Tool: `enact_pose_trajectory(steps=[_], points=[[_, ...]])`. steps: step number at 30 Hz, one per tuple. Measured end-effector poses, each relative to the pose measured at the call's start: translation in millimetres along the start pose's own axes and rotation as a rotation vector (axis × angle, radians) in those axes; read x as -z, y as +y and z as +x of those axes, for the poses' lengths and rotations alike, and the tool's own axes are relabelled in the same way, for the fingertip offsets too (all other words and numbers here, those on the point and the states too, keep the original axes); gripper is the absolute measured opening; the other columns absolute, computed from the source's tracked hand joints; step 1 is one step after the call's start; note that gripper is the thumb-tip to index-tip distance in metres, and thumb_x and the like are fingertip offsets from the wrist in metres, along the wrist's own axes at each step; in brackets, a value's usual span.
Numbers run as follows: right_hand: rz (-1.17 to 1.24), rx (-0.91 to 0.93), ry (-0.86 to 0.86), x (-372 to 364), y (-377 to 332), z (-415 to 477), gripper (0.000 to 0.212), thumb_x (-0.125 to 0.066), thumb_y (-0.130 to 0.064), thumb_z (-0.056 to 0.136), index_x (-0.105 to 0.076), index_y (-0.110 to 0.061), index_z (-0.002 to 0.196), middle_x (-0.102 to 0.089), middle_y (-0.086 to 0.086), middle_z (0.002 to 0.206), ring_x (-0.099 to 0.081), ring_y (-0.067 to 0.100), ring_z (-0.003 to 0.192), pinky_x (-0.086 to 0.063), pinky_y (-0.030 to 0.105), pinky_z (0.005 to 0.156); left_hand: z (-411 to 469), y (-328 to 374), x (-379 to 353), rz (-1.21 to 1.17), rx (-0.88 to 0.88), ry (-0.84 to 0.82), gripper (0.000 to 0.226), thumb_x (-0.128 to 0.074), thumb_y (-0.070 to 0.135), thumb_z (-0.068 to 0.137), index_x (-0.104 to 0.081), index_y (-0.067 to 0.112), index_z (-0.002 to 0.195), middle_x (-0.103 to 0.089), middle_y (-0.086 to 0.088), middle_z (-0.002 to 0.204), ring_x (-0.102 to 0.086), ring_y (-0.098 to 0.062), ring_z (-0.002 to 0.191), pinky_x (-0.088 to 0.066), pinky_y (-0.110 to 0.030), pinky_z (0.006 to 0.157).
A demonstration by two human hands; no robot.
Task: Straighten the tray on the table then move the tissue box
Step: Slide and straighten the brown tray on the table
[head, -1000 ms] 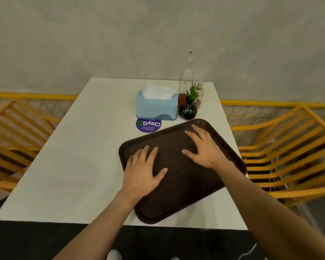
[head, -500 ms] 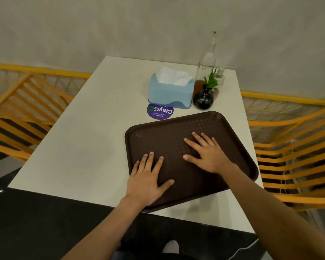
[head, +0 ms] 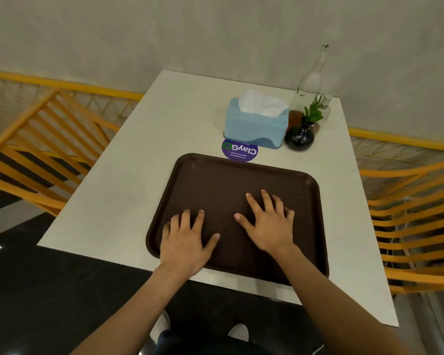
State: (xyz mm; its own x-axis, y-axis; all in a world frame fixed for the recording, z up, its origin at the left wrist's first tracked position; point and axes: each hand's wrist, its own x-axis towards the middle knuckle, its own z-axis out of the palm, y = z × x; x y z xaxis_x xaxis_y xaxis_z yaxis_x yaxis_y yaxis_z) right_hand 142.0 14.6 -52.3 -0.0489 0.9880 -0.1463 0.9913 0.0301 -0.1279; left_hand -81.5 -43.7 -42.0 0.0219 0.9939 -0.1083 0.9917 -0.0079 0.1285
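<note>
A dark brown tray [head: 244, 190] lies flat on the white desk [head: 128, 180], its long edges running nearly parallel with the desk's near edge, and its near right corner reaches that edge. Both of the person's hands rest palm down on the tray's floor. The left hand [head: 186, 242] sits toward the near left part of the tray with fingers spread wide and the thumb angled out to the right; it grips nothing and simply presses flat. The right hand [head: 268, 222] lies a little farther in and to the right, also flat with fingers fanned open, holding nothing. The two hands are near each other but apart. Beyond the tray's far edge, a round purple sticker [head: 239, 151] reading "ClayGo" lies on the desk, partly under the front of the light blue tissue box [head: 254, 126], which stands upright with white tissue [head: 260, 103] puffing out of its top. Just beside the box on its right stands a small round dark vase [head: 299, 135] with a green sprig [head: 313, 112], and behind it a tall clear glass bottle [head: 310, 80]. Orange slatted chairs [head: 415, 213] flank the desk on both sides.
</note>
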Motion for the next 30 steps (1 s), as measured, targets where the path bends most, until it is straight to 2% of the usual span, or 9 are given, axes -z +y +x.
enact_pose_trajectory(steps=[3,6,10,15,21,26,30], points=[[0.0,0.033,-0.033,5.3,-12.9,5.8,0.077,-0.013,-0.083,0.089,-0.024,-0.046,0.155,-0.02,-0.001,0.166,-0.017,0.033,0.148,-0.021,0.063,0.111,7.5,-18.0,1.9,-0.021,0.036,-0.006,0.091,-0.015,0.084,0.087,-0.026,0.029,0.158,-0.03,-0.008,0.161,-0.028,-0.033,0.145,-0.026,-0.052,0.118],[0.103,0.073,-0.052,16.6,-17.1,21.4,0.069,-0.03,-0.073,0.096,-0.031,-0.037,0.155,-0.029,-0.001,0.162,-0.024,0.031,0.144,-0.026,0.06,0.112,15.1,-40.3,4.0,-0.007,0.033,-0.003,0.091,-0.019,0.084,0.086,-0.023,0.029,0.159,-0.028,-0.008,0.163,-0.026,-0.033,0.147,-0.025,-0.053,0.12],[0.079,0.099,0.05,33.6,-22.3,51.4,0.064,-0.047,-0.051,0.101,-0.03,-0.025,0.157,-0.03,0.003,0.16,-0.025,0.031,0.143,-0.032,0.059,0.109,22.8,-67.6,7.3,-0.029,0.023,-0.013,0.091,-0.021,0.084,0.086,-0.02,0.03,0.159,-0.023,-0.006,0.166,-0.022,-0.03,0.151,-0.02,-0.052,0.122],[-0.023,0.091,0.063,50.2,-35.4,90.1,0.055,-0.05,-0.033,0.104,-0.035,-0.019,0.155,-0.034,0.009,0.158,-0.029,0.032,0.142,-0.035,0.054,0.109,31.1,-100.7,10.2,-0.064,-0.012,-0.011,0.091,-0.019,0.085,0.086,-0.017,0.031,0.16,-0.018,-0.004,0.169,-0.015,-0.027,0.154,-0.013,-0.051,0.124],[-0.053,0.045,0.006,46.5,-57.0,107.0,0.054,-0.052,-0.018,0.102,-0.036,-0.022,0.154,-0.048,0.009,0.149,-0.046,0.032,0.13,-0.041,0.051,0.104,47.1,-139.4,12.7,-0.079,-0.078,-0.003,0.091,-0.016,0.086,0.086,-0.017,0.034,0.161,-0.014,-0.002,0.17,-0.011,-0.025,0.156,-0.008,-0.049,0.125],[-0.058,-0.029,0.059,38.5,-70.5,103.4,0.05,-0.053,-0.015,0.102,-0.042,-0.026,0.149,-0.054,0.009,0.141,-0.051,0.031,0.124,-0.045,0.047,0.1,67.3,-174.8,23.6,-0.066,-0.17,0.031,0.089,-0.02,0.086,0.086,-0.03,0.033,0.158,-0.025,-0.006,0.167,-0.015,-0.029,0.155,-0.001,-0.045,0.124],[-0.084,-0.065,0.103,31.3,-79.6,93.3,0.048,-0.05,-0.014,0.102,-0.044,-0.024,0.148,-0.059,0.011,0.131,-0.055,0.032,0.114,-0.048,0.045,0.091,78.2,-198.9,34.8,-0.068,-0.151,0.151,0.072,-0.036,0.071,0.094,-0.053,0.023,0.145,-0.041,-0.015,0.157,-0.024,-0.036,0.151,-0.011,-0.05,0.124]])
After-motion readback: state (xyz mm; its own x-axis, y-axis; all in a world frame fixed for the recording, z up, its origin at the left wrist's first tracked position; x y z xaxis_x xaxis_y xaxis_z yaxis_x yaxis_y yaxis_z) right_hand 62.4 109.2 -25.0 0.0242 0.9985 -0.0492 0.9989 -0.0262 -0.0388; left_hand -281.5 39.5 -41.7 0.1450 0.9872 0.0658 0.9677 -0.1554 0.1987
